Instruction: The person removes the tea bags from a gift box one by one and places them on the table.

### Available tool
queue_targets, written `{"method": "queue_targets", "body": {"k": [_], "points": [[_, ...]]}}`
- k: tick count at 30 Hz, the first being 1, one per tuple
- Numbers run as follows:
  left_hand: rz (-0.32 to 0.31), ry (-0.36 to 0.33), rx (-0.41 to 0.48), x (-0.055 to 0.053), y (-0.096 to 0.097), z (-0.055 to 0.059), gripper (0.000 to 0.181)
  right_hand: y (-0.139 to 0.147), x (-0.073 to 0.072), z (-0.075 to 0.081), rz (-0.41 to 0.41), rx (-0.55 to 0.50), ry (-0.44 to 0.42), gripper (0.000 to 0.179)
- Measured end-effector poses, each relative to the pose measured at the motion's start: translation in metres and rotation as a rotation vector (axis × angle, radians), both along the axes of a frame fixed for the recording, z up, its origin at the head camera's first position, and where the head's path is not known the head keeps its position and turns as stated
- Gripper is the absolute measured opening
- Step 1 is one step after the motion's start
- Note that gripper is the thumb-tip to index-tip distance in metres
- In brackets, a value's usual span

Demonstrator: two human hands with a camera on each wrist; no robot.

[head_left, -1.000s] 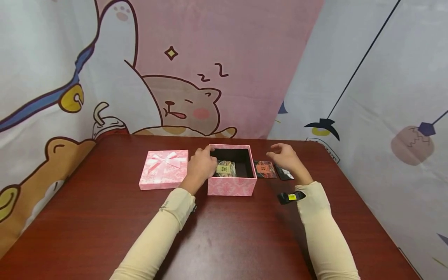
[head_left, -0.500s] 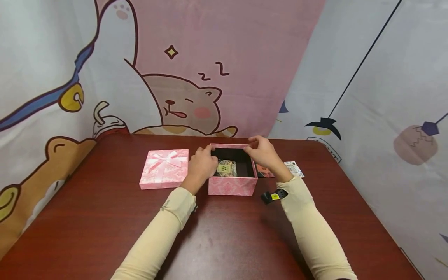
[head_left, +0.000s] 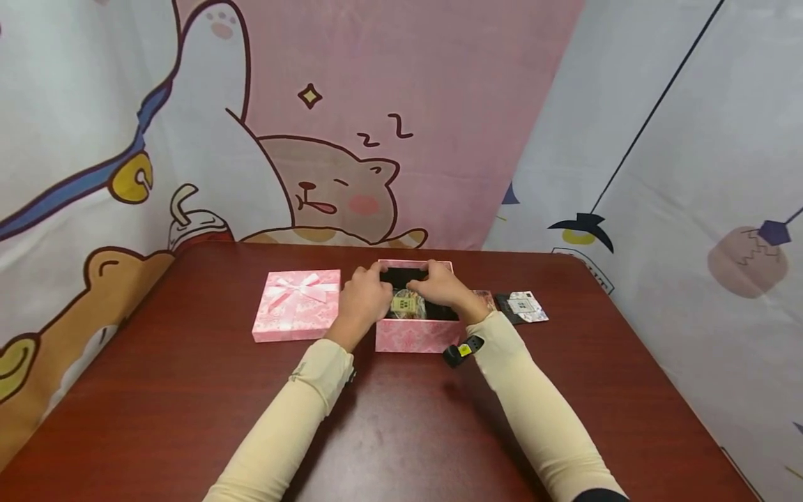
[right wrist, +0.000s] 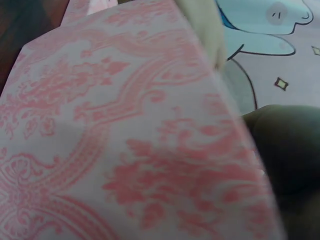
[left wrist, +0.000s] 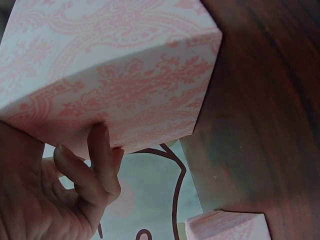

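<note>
An uncovered pink patterned box (head_left: 417, 337) with a dark inside stands on the table. My left hand (head_left: 365, 296) grips its left wall, the thumb over the rim. In the left wrist view the fingers of my left hand (left wrist: 85, 185) bend against the outer side. My right hand (head_left: 441, 286) reaches over the right rim into the box, thumb pointing left; what its fingertips touch is hidden. Inside the box, by the left wall, lies a clear packet with a yellow-green label (head_left: 404, 305). The right wrist view is mostly filled by the box's outer wall (right wrist: 115, 130).
A pink lid with a ribbon bow (head_left: 296, 305) lies left of the box. To the right lie a reddish packet (head_left: 485, 298), partly behind my right wrist, and a black-and-white packet (head_left: 522, 307). A printed cloth (head_left: 464, 125) hangs behind the brown table (head_left: 389, 425).
My right hand has moved left from above the packets, over the box's right rim and into the box. My left hand has stayed on the left wall.
</note>
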State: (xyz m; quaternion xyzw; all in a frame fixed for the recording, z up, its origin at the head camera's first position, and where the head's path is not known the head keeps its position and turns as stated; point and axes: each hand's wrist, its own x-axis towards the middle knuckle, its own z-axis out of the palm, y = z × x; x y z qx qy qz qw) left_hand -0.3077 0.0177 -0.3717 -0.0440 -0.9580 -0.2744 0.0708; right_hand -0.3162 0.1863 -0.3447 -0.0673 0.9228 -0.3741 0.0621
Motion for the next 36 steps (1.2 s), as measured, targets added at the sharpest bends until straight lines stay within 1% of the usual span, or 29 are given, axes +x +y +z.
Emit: {"method": "queue_targets", "body": {"k": [3, 6, 8, 11, 16, 19, 24, 28, 30, 32, 34, 36], "points": [[-0.006, -0.004, 0.002, 0.000, -0.001, 0.000, 0.039, -0.004, -0.004, -0.004, 0.001, 0.018, -0.029, 0.051], [-0.007, -0.010, 0.002, 0.000, -0.001, 0.001, 0.040, -0.007, -0.007, -0.006, 0.000, 0.037, -0.082, 0.059], [-0.006, -0.008, 0.007, 0.000, 0.000, 0.001, 0.040, -0.007, -0.007, -0.007, -0.004, 0.060, -0.093, 0.067], [-0.003, -0.007, 0.006, 0.000, 0.001, 0.001, 0.040, -0.008, -0.008, -0.009, 0.002, 0.059, -0.105, 0.066], [-0.004, -0.009, 0.003, 0.001, 0.000, 0.000, 0.041, -0.010, -0.006, -0.009, 0.001, 0.051, -0.094, 0.065], [-0.006, -0.011, 0.008, 0.001, 0.000, 0.000, 0.041, -0.010, -0.004, -0.006, -0.011, 0.062, -0.065, 0.064], [-0.009, -0.006, 0.012, 0.001, 0.000, 0.001, 0.040, -0.009, 0.000, -0.003, -0.047, 0.076, -0.028, 0.059], [-0.012, -0.014, 0.009, 0.001, 0.000, 0.002, 0.040, -0.008, 0.002, -0.003, -0.047, 0.037, -0.015, 0.055], [-0.010, -0.021, 0.009, 0.001, 0.000, 0.002, 0.040, -0.009, 0.003, -0.004, -0.027, 0.008, 0.004, 0.049], [-0.007, -0.026, 0.010, 0.001, 0.000, 0.002, 0.040, -0.010, 0.004, -0.004, -0.002, -0.025, 0.017, 0.038], [-0.004, -0.030, 0.010, 0.001, 0.000, 0.002, 0.040, -0.012, 0.005, -0.004, 0.034, -0.044, 0.015, 0.028], [-0.004, -0.033, 0.009, 0.001, 0.000, 0.002, 0.040, -0.015, 0.006, -0.006, 0.072, -0.050, 0.009, 0.022]]}}
